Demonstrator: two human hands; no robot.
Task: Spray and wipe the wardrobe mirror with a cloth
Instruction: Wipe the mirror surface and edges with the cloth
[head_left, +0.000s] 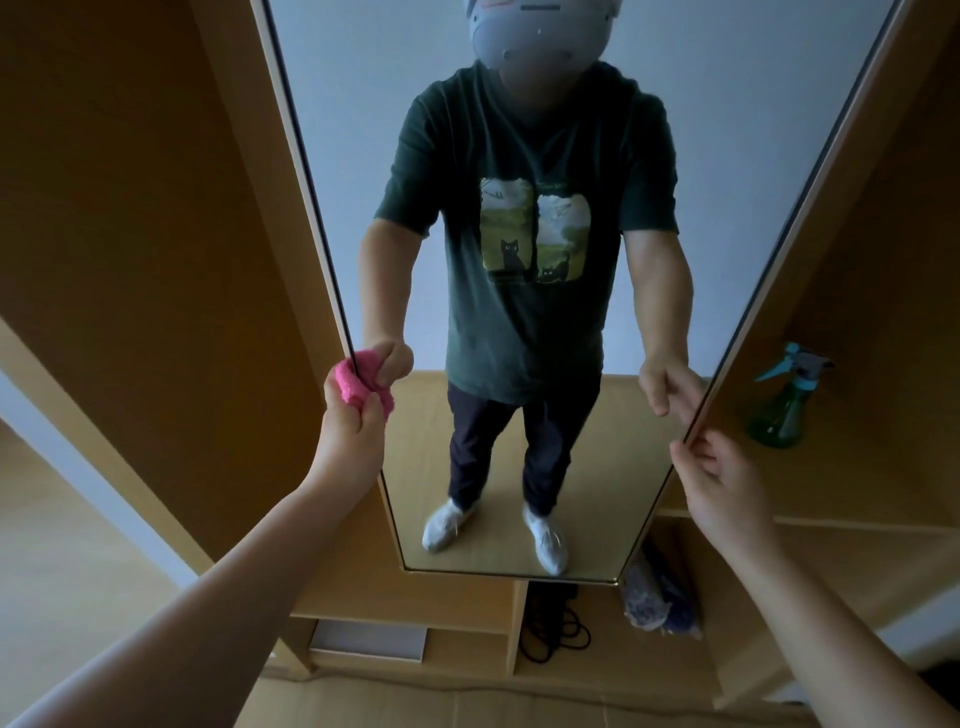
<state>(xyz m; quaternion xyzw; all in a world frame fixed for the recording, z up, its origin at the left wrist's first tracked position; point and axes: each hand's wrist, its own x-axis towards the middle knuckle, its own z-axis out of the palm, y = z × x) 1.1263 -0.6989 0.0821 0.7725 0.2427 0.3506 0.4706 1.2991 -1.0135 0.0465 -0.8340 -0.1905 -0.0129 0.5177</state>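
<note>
The tall wardrobe mirror (597, 467) fills the middle of the view and reflects a person in a dark green T-shirt. My left hand (349, 427) is closed on a bunched pink cloth (358, 383), pressing it against the mirror's left edge at about mid height. My right hand (719, 480) pinches the mirror's right edge with thumb and fingers. A green spray bottle (779, 410) with a teal trigger head stands on a wardrobe shelf to the right of the mirror, apart from both hands.
Wooden wardrobe panels (156, 260) flank the mirror on both sides. Below it are open compartments with a black cable (550, 631), a white box (369, 642) and a bagged bundle (657, 597). Light wooden floor lies at lower left.
</note>
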